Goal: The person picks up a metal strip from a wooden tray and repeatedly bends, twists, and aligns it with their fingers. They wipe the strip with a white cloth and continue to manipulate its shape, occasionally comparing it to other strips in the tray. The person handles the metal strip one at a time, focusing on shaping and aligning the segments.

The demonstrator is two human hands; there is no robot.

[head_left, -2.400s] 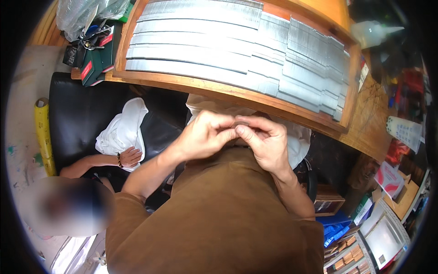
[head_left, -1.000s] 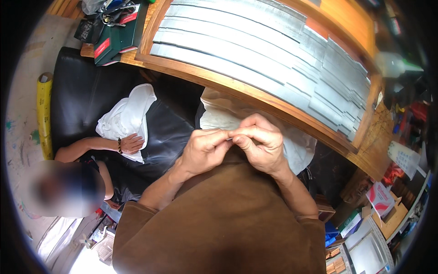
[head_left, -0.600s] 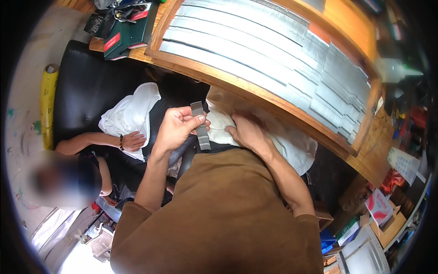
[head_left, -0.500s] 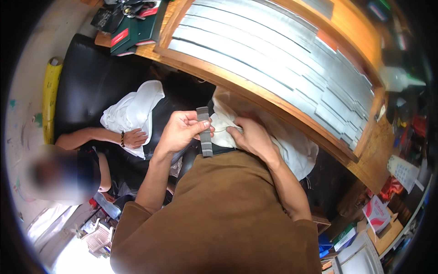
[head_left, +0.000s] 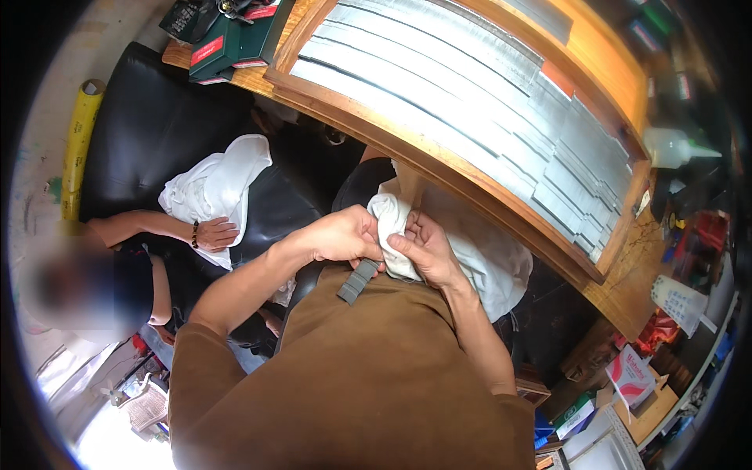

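My left hand [head_left: 347, 235] is closed in front of my body, its fingertips at the edge of a white cloth [head_left: 389, 215]. From under those fingers a short, flat grey banded strip [head_left: 359, 282] sticks out downward over my brown shirt. What the strip is made of I cannot tell. The bunched cloth stands up between both hands. My right hand [head_left: 427, 249] grips it from the other side, thumb on top. More of the white fabric hangs below the bench edge to the right of that hand.
A wooden tray [head_left: 470, 200] of overlapping grey strips lies on the bench ahead. Dark green boxes [head_left: 215, 51] stand at its left. Another person's hand [head_left: 217, 233] rests on a white cloth [head_left: 207, 184] on the black seat [head_left: 157, 117]. A squeeze bottle [head_left: 667, 149] is at the right.
The grey strip has swung down from upright and moved lower in my left hand. My left hand has come right, against the cloth, which is now bunched up higher between both hands.
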